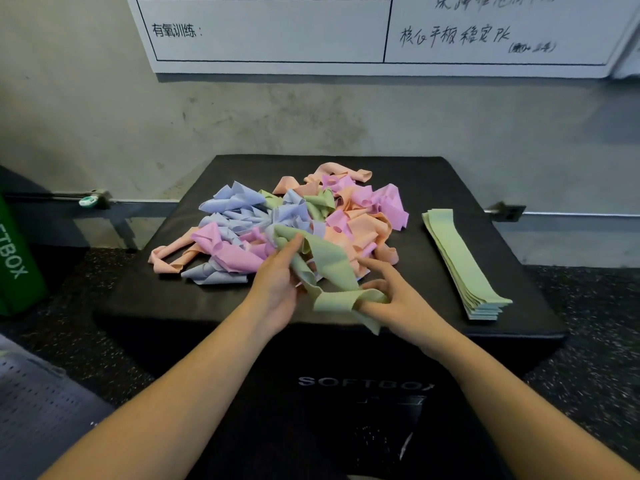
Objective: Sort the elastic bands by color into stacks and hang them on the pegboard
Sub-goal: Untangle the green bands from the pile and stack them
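Observation:
A tangled heap of elastic bands (277,220) in blue, pink, orange and green lies on the black soft box (450,174). A twisted green band (332,265) runs from the heap's front toward me. My left hand (277,282) holds its upper part at the heap's near edge. My right hand (391,292) has fingers hooked through the band's lower loop. To the right lies a flat stack of green bands (457,254), laid lengthwise.
A grey concrete wall rises behind the box, with a white board (311,32) bearing writing. A green box (17,258) stands at the left. A grey perforated surface (38,403) shows at lower left. Dark speckled floor surrounds the box.

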